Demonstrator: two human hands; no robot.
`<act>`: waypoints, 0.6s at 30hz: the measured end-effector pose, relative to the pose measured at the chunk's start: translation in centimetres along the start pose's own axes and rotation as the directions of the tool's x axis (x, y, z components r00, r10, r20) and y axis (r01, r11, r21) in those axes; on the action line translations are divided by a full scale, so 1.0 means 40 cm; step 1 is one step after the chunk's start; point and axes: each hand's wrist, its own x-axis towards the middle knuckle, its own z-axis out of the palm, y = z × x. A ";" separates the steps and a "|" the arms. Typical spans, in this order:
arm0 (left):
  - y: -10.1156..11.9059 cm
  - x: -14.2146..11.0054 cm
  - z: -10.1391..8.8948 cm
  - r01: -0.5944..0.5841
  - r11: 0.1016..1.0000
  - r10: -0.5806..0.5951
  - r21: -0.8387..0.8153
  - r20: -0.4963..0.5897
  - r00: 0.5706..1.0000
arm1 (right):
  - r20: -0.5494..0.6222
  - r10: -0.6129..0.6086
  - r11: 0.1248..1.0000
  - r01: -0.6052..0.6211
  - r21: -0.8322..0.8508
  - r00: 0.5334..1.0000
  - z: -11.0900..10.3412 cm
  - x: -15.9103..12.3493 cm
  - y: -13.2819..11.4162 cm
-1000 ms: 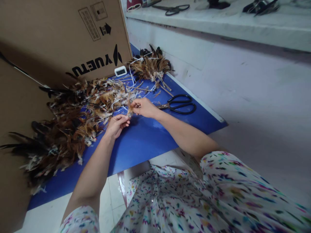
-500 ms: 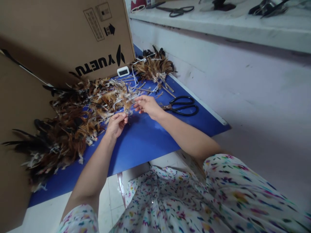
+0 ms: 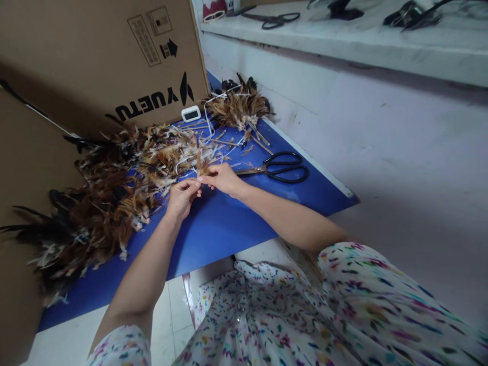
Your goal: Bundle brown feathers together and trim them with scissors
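A long heap of brown, black and white feathers (image 3: 110,195) lies along a blue board (image 3: 229,223). At the heap's near edge, my left hand (image 3: 182,195) and my right hand (image 3: 221,178) meet fingertip to fingertip. Both are closed in a pinch on a small tuft of brown feathers (image 3: 201,165) that stands up between them. Black-handled scissors (image 3: 278,169) lie on the board just right of my right hand. A separate feather bundle (image 3: 238,107) lies at the board's far end.
A large cardboard box (image 3: 102,61) stands behind the feathers, with a small white device (image 3: 190,113) at its foot. A pale wall rises on the right, and its ledge (image 3: 343,35) carries more scissors (image 3: 272,19) and dark tools. White cords lie among the feathers.
My right hand has drawn back toward me from the heap and now pinches the tuft together with my left hand. The scissors have not moved.
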 end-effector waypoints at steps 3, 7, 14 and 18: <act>0.001 -0.002 0.000 0.024 1.000 -0.024 -0.004 -0.006 1.000 | -0.010 0.006 1.000 -0.007 -0.028 1.000 0.000 0.000 0.000; 0.004 -0.005 0.002 0.084 0.996 -0.084 -0.019 -0.025 0.996 | -0.006 0.000 0.999 0.000 -0.052 1.000 0.000 0.001 0.003; 0.009 -0.004 0.006 0.160 0.983 -0.165 -0.085 -0.052 0.985 | -0.001 -0.035 0.996 0.035 -0.081 0.999 -0.003 0.000 0.006; 0.010 -0.004 0.004 0.201 0.972 -0.209 -0.122 -0.057 0.976 | 0.003 -0.081 0.987 0.080 -0.141 0.997 -0.007 0.005 0.017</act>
